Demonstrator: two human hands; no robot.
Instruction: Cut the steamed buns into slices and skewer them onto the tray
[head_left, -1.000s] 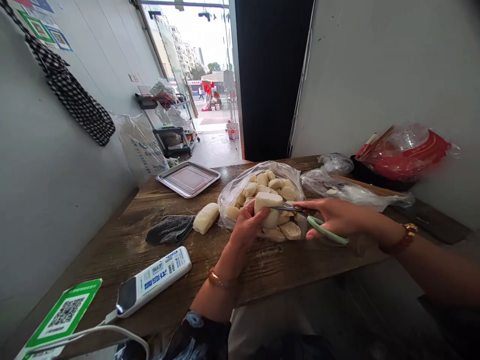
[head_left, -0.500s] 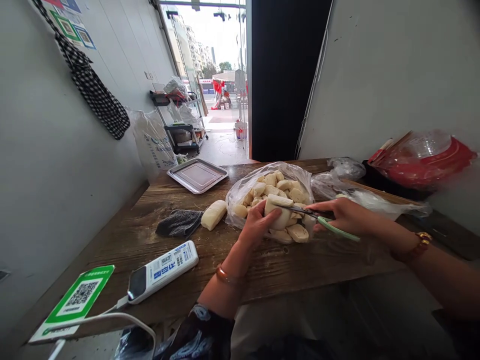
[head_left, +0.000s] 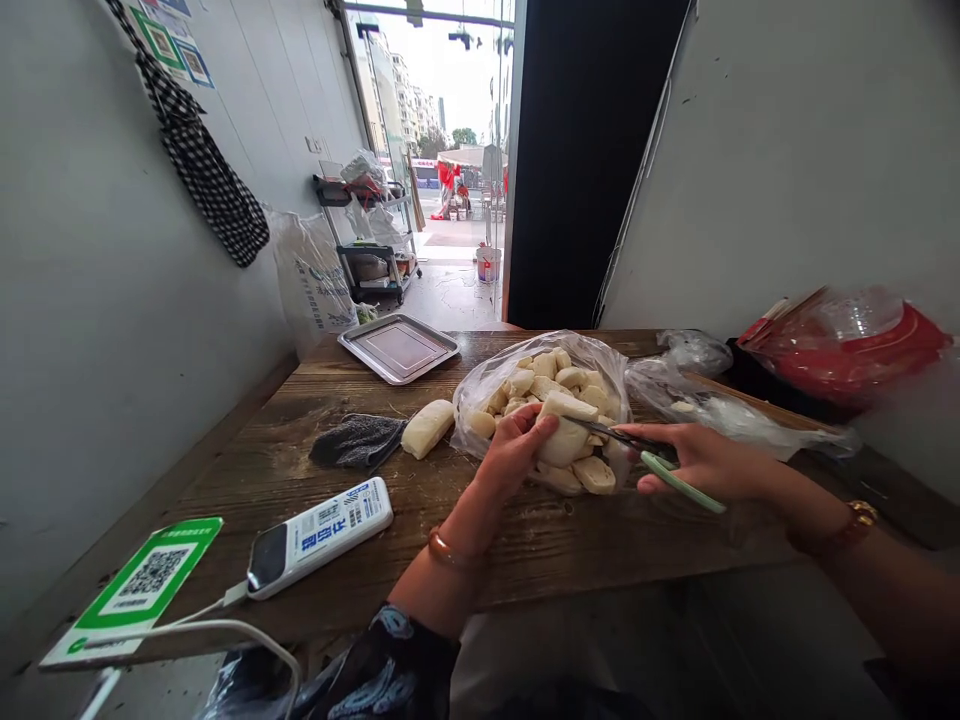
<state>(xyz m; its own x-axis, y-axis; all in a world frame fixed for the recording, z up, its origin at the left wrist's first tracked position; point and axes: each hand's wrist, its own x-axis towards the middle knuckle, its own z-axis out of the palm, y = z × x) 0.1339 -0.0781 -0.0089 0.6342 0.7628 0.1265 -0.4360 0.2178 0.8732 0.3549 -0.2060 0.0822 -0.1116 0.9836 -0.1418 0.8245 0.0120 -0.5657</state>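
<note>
My left hand (head_left: 517, 445) is closed round a pale steamed bun (head_left: 566, 405), held over the front of a clear plastic bag (head_left: 469, 385). My right hand (head_left: 697, 460) grips scissors (head_left: 682, 483) with a light green handle. Their dark blades point left and reach the bun's right side; how far they go into it is hard to see. Cut bun pieces (head_left: 547, 368) fill the open bag, several lying at its front edge below the held bun. To the left, a whole steamed bun (head_left: 427, 428) rests on the wooden table.
A metal tray (head_left: 399, 350) lies at the table's back left, with a dark cloth (head_left: 356, 440) nearer me. Front left are a white device (head_left: 321, 538) on a cable and a green QR card (head_left: 135, 590). Plastic wrapping (head_left: 705, 400) and a red basin (head_left: 855, 350) stand right.
The scissors and my right hand have dropped slightly, with the fingers opened a little more. The held bun is tilted a bit more. The whole view has shifted slightly.
</note>
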